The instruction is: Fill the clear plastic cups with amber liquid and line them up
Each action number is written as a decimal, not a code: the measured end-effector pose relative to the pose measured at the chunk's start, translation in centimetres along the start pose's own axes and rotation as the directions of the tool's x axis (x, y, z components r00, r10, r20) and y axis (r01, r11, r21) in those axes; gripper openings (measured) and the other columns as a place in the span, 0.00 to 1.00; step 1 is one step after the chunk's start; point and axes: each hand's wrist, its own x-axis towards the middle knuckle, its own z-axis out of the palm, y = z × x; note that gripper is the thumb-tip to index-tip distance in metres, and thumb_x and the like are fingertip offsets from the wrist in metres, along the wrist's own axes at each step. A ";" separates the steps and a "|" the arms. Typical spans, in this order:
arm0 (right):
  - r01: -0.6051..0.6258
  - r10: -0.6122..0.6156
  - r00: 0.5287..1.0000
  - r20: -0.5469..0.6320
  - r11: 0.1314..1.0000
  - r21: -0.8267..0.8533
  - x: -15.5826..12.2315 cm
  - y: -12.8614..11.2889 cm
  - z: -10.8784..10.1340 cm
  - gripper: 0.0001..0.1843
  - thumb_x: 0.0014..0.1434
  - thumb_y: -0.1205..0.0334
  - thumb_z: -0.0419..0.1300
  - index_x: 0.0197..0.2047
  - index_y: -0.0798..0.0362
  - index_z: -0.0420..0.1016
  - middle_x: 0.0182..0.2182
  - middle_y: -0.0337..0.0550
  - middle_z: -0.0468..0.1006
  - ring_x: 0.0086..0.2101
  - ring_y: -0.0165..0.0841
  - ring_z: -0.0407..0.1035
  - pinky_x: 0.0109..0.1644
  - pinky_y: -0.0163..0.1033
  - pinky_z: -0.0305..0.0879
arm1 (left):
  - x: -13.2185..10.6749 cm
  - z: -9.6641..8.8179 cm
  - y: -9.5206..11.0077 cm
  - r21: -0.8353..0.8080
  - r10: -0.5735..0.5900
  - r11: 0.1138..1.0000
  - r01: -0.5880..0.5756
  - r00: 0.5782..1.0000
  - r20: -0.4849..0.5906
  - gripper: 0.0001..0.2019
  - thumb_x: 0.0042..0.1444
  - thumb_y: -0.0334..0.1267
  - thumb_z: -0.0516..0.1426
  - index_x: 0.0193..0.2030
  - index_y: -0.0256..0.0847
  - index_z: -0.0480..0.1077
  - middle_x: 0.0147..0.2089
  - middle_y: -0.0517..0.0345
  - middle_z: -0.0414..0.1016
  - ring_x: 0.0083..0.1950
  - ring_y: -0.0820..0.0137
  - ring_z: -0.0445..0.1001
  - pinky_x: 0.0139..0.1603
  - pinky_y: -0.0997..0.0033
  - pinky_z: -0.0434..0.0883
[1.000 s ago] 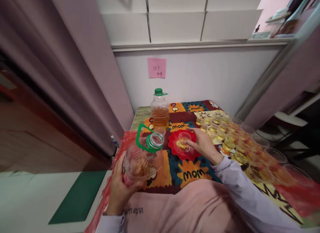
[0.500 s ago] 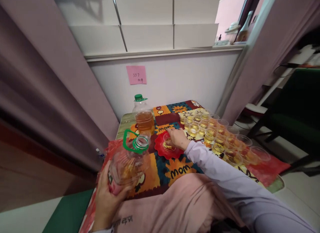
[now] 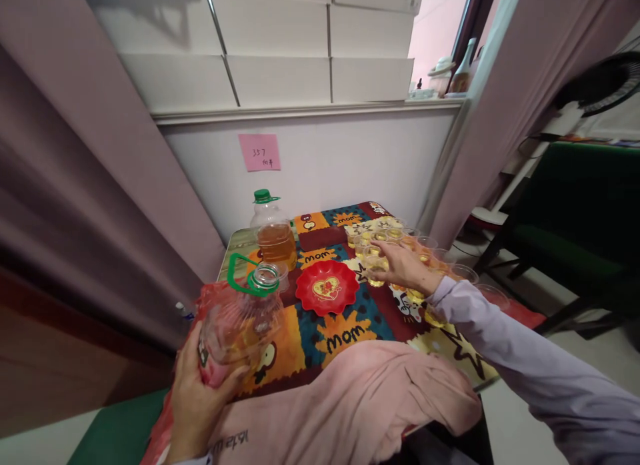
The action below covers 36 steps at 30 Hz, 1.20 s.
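Note:
A big clear plastic jug [image 3: 253, 322] with a green ring handle stands uncapped at the left, and my left hand [image 3: 200, 392] is wrapped round its lower side. My right hand [image 3: 407, 268] is over the near left edge of the rows of cups, its fingers round a clear plastic cup [image 3: 376, 276] of yellow liquid. Several similar cups [image 3: 394, 234] stand behind and beside it, partly hidden by my hand and sleeve. Between my hands lies a red scalloped plate [image 3: 306, 293] with a gold heart print and nothing on it.
A second jug [image 3: 275, 244], green-capped and partly full of amber liquid, stands at the back left. Another clear cup [image 3: 283, 278] is beside the open jug's neck. A patterned cloth [image 3: 345, 333] covers the table. A white wall rises behind; a green chair [image 3: 545, 198] is at right.
My right hand has carried the cup from the red plate rightward to the other cups. The plate is bare now. My left hand stays on the jug; the view has shifted slightly right.

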 end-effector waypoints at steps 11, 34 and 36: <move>0.021 -0.021 1.000 -0.002 0.997 -0.073 -1.3 4.9 3.6 0.48 0.59 0.50 0.73 0.77 0.57 0.63 0.60 0.65 0.82 0.62 0.59 0.74 0.74 0.68 0.55 | -0.3 0.1 1.2 0.047 -0.042 0.998 0.043 0.999 -0.019 0.61 0.46 0.72 0.67 0.79 0.35 0.60 0.76 0.33 0.68 0.74 0.38 0.69 0.75 0.38 0.66; 0.240 -0.221 0.963 -0.157 0.964 0.115 0.4 0.0 2.2 0.23 0.71 0.44 0.62 0.60 0.50 0.80 0.56 0.57 0.85 0.55 0.52 0.80 0.63 0.60 0.73 | -1.7 -0.2 -0.5 -0.065 -0.014 0.998 0.013 1.000 -0.013 0.55 0.51 0.63 0.70 0.81 0.42 0.57 0.79 0.38 0.65 0.78 0.40 0.65 0.78 0.38 0.64; 0.311 -0.287 0.949 -0.132 0.917 0.248 2.0 -4.2 2.1 0.18 0.73 0.48 0.61 0.58 0.48 0.81 0.55 0.53 0.85 0.53 0.46 0.81 0.60 0.52 0.76 | -1.8 -0.2 -0.6 -0.060 -0.004 0.998 0.003 1.000 -0.011 0.56 0.50 0.63 0.71 0.81 0.43 0.57 0.78 0.38 0.65 0.78 0.39 0.66 0.78 0.38 0.64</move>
